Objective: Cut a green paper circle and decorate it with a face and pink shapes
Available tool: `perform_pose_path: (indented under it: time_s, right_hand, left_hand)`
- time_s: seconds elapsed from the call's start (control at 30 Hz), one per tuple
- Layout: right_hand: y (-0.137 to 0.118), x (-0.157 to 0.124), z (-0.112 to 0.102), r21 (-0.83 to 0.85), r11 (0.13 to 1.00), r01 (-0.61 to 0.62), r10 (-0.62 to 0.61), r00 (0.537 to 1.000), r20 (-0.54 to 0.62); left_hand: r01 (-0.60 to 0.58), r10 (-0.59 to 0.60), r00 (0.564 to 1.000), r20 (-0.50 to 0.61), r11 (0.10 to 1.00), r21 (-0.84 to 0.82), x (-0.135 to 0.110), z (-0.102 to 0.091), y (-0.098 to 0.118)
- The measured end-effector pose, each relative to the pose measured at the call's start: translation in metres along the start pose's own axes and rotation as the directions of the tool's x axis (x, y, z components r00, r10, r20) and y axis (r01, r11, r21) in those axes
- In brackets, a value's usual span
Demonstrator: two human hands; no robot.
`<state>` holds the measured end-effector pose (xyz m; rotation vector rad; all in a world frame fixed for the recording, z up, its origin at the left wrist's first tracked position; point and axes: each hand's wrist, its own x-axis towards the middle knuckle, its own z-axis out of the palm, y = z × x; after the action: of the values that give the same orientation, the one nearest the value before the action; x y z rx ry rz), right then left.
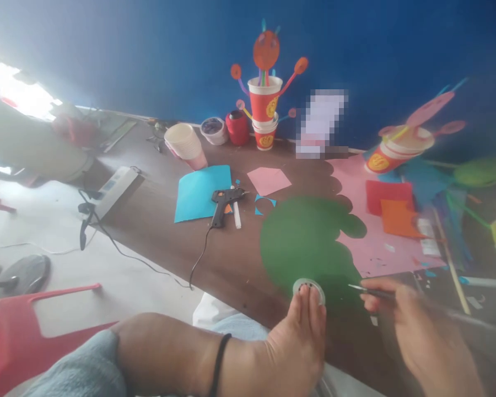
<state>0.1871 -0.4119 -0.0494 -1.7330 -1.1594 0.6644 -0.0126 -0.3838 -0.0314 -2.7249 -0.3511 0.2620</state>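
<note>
My left hand [300, 339] reaches down at the front edge of the brown table. Its fingers are together, with their tips on a small round pale disc [319, 292] marked with dark dots. This disc lies on a dark green sheet [301, 237] with a scalloped outline. To the right, my right hand [413, 320] pinches a slim, dark, pen-like tool [372, 291]. Its pale pointed tip is just over the green sheet's right part; whether it touches cannot be made out. My fingertips partly hide the disc.
A black glue gun [223, 205] lies on a blue sheet [194, 193], its cord trailing off the front edge. Stacked cups [186, 144] and red cup figures [265, 105] stand behind. A pink sheet [355, 182] with paper scraps lies right; a power strip [118, 190] sits left.
</note>
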Motion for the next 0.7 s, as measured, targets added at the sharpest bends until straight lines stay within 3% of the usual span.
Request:
perform_pose_path:
  time_s: [0.07, 0.13, 0.23, 0.33, 0.5, 0.7]
  right_hand:
    - [-0.021, 0.021, 0.005, -0.038, 0.999, 0.01, -0.007, 0.998, 0.059]
    - [-0.043, 0.041, 0.02, -0.082, 0.996, 0.042, -0.021, 0.97, 0.243]
    - [-0.067, 0.061, 0.053, -0.153, 0.978, 0.142, -0.035, 0.833, 0.552]
    - [-0.076, 0.07, 0.08, -0.193, 0.954, 0.228, -0.019, 0.69, 0.723]
    - [-0.074, 0.073, 0.092, -0.228, 0.935, 0.272, 0.033, 0.573, 0.819]
    - [-0.079, 0.071, 0.094, -0.247, 0.903, 0.351, 0.034, 0.514, 0.857]
  left_hand:
    - [0.037, -0.04, 0.996, 0.076, 0.998, 0.046, 0.003, -0.002, 0.007]
    - [0.053, -0.062, 0.99, 0.123, 0.996, 0.077, 0.006, -0.004, 0.011]
    - [0.06, -0.077, 0.989, 0.125, 0.988, 0.139, 0.006, -0.007, 0.013]
    - [0.057, -0.076, 0.992, 0.104, 0.983, 0.175, 0.005, -0.009, 0.011]
    - [0.099, -0.115, 0.989, 0.09, 0.981, 0.167, 0.003, -0.011, 0.01]
    - [0.113, -0.118, 0.991, 0.064, 0.991, 0.078, 0.0, -0.019, 0.0]
